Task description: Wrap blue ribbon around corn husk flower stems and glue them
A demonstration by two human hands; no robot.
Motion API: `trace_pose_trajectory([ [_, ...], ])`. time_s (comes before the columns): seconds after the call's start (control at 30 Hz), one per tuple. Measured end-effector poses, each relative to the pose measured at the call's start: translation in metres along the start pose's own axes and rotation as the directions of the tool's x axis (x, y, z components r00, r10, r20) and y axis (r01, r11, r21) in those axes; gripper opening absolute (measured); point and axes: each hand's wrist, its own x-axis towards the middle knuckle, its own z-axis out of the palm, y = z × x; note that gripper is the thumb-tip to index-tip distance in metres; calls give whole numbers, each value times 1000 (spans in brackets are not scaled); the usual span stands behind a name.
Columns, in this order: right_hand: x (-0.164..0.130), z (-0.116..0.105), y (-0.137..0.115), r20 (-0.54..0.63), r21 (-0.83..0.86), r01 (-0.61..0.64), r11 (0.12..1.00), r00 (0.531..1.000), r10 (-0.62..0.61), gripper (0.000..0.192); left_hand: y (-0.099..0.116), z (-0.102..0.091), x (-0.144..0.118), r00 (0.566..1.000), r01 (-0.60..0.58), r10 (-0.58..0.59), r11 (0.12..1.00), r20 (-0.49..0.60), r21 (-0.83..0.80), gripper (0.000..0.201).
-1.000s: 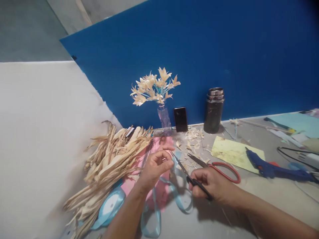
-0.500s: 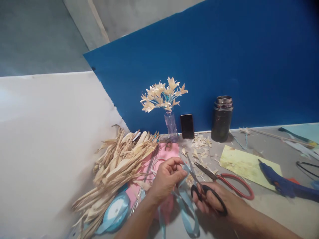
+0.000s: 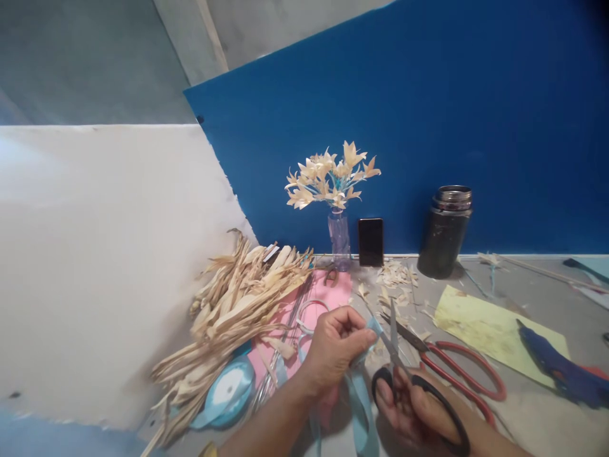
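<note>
While a heap of dried corn husks is lying at the far left of the grey worktable, a spool of light blue ribbon is resting just in front of it, beside a pink sheet. Next along, the left hand is curling its fingers and pinching the end of a light blue ribbon strip, which is trailing down toward the bottom edge. Just right of it, the right hand is gripping the black-handled scissors through the loops, with the blades standing open in a narrow V right at the pinched ribbon end. Red-handled scissors are lying just beyond, near a yellow paper and a blue glue gun. Along the blue backboard, a vase of husk flowers, a dark phone and a dark jar are standing upright.
</note>
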Motion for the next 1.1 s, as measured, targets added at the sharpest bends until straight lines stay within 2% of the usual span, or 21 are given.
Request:
trace_pose_trajectory([
  [0.13, 3, 7, 4, -152, 158, 39, 987, 988, -15, 63, 2, -5, 2, 997, -3, 7, 999, 72, -47, 39],
  [0.2, 0, 10, 4, -188, 256, 61, 965, 982, -12, 58, 2, -8, 3, 994, 18, -10, 997, 111, -72, 39],
  [0.33, -6, 11, 0, -111, 367, 10, 930, 993, 33, 51, 2, -11, 6, 988, 50, -29, 989, 148, -139, 40],
  [0.43, -6, 13, -2, -127, 413, -5, 911, 990, 63, 50, 1, -11, 6, 984, 59, -28, 982, 175, -178, 41],
  [0.53, -6, 16, -6, -170, 418, 35, 908, 985, 41, 51, -1, -12, 4, 982, 48, -21, 989, 190, -138, 41],
  [0.8, -9, 14, -13, -132, 474, 23, 880, 990, 45, 48, 3, -7, -1, 982, 27, -25, 1000, 190, -8, 45],
  [0.93, -9, 19, -15, -144, 541, 5, 841, 986, 87, 49, 9, -17, 4, 976, -5, -3, 999, 220, 34, 42],
  [1.1, -10, 21, -15, -29, 567, -54, 822, 996, 85, 58, 7, -26, 7, 964, 2, -11, 999, 265, 35, 39],
])
